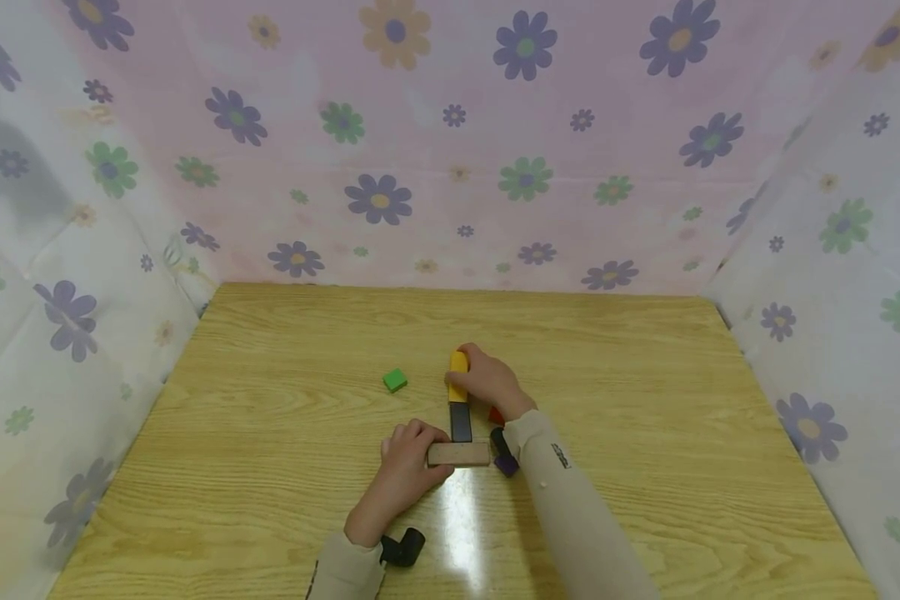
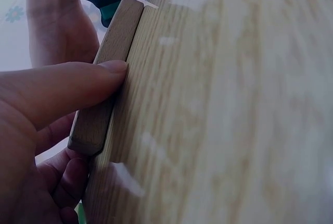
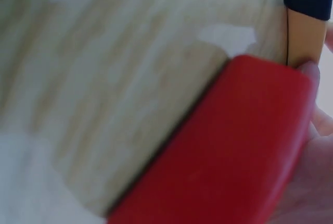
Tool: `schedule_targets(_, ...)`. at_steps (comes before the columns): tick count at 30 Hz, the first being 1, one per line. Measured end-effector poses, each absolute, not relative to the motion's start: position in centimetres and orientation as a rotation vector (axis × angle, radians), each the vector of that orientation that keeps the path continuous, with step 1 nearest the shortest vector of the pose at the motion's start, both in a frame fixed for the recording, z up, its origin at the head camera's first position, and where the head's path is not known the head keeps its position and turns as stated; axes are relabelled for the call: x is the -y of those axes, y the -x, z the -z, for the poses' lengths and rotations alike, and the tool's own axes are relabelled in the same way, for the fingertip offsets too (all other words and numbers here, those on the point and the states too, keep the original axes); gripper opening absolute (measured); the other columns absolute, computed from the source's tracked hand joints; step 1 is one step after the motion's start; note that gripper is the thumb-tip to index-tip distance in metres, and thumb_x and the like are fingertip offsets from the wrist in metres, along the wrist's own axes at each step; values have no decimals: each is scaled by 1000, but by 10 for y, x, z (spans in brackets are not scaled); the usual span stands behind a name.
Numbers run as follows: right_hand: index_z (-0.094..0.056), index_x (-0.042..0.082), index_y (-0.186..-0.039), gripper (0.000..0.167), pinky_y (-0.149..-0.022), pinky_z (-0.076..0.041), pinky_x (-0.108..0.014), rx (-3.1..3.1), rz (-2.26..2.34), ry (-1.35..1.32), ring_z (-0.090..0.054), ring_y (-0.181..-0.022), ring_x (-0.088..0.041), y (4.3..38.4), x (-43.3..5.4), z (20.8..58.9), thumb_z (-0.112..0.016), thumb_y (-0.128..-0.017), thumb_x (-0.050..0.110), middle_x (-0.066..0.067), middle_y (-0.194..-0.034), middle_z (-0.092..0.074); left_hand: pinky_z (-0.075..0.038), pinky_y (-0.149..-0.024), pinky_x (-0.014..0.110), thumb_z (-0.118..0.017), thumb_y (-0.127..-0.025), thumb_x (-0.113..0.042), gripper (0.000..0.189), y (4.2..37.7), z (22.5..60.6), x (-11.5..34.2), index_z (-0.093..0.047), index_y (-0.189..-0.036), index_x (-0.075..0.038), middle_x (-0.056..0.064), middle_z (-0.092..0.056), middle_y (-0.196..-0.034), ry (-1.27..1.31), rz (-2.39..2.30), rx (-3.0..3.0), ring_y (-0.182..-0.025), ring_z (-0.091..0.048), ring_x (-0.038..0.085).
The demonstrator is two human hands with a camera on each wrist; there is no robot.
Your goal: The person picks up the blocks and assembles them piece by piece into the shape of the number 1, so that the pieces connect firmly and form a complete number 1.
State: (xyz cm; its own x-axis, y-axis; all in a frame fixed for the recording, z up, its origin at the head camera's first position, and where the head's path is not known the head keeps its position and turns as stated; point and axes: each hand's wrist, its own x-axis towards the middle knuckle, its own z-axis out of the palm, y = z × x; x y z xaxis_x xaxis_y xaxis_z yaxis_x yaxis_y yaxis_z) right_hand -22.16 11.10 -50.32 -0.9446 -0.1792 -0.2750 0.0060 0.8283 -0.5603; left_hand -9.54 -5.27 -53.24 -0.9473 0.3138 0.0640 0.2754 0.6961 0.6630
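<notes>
On the table [image 1: 645, 375], left fingers [image 1: 429, 432] pinch a crosswise wooden block [image 1: 459, 455], right fingers [image 1: 462, 381] a yellow block [image 1: 458, 395] pointing away.

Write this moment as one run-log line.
left hand: pinches wooden block | right hand: grips yellow block | black block: between wooden and yellow blocks | green block: apart, on table

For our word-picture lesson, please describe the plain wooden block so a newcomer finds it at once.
On the wood-grain table, find the left hand. It grips the left end of the plain wooden block, which lies crosswise at the near end of the dark block. Its bare brown surface sets it apart from that block, the yellow block and the green block.
</notes>
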Motion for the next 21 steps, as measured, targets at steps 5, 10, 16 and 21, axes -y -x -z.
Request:
schedule_targets(5,-38,19,-132,62,-61,-37,-31,-2698,818,136,-49,-69,-20,222,-110,503,-56,-78,43,-1,-96,-56,-21,-67,34,-72,-73,-35,28,96,533,53,-60,-96,-26,-9,-45,-93,-478,-1084,-2839,-82,-35,13)
schedule_targets(10,-37,19,-132,62,-60,-36,-31,-2698,804,119,-49,-67,-21,222,-110,504,-55,-77,41,-1,-94,-56,-21,-67,34,-72,-73,-34,28,96,532,53,-60,-96,-26,-8,-45,-93,-471,-1088,-2831,-82,-35,13)
schedule_targets(16,-38,18,-131,60,-58,-37,-30,-2707,806,99,-49,-66,-22,222,-109,505,-53,-76,37,-2,-93,-56,-21,-67,34,-72,-73,-35,28,95,531,52,-60,-97,-26,-8,-45,-93,-469,-1092,-2824,-82,-35,14)
schedule_targets(21,-38,17,-130,60,-56,-37,-31,-2706,814,95,-49,-65,-22,222,-108,504,-52,-76,36,-2,-92,-57,-21,-67,33,-72,-73,-35,29,95,533,52,-60,-97,-26,-9,-45,-94,-471,-1078,-2829,-82,-35,13)
